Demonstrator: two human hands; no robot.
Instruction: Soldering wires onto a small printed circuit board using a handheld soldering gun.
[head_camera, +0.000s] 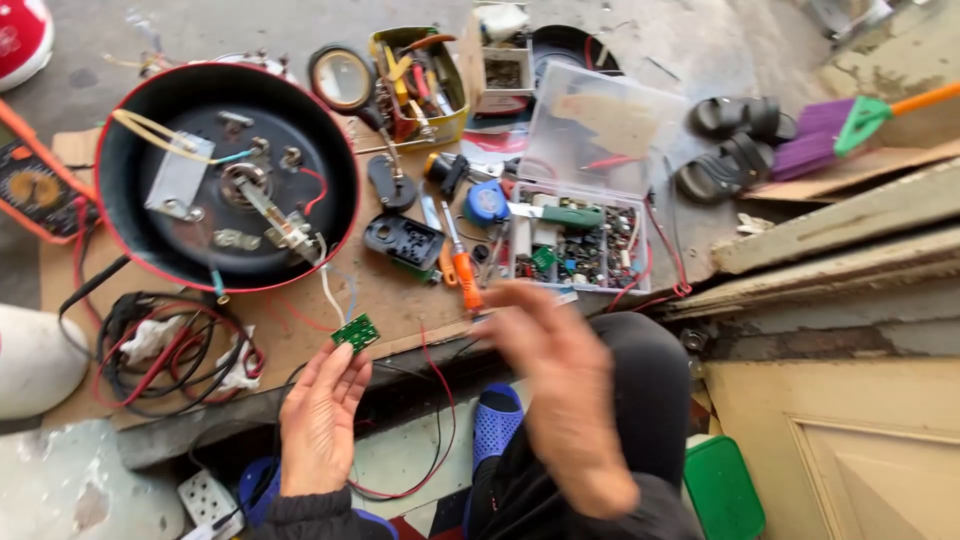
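Observation:
My left hand (320, 420) holds a small green circuit board (357, 332) by its fingertips, palm up, above the edge of a brown work board (300, 340). My right hand (560, 400) is blurred in motion over my knee, fingers spread, with nothing in it. Its fingertips are close to an orange-handled screwdriver (462, 268). An upturned round appliance base (225, 175), black inside with a red rim, lies at the left with its wiring and metal parts exposed. A black plastic part (403, 243) lies beside it.
A clear plastic box (575, 250) of small electronic parts stands open at the middle right. A yellow tin (420, 85) holds tools. An orange multimeter (35, 190) and tangled leads (170, 350) are at left. Black sandals (735, 145) and a purple broom (830, 130) are behind.

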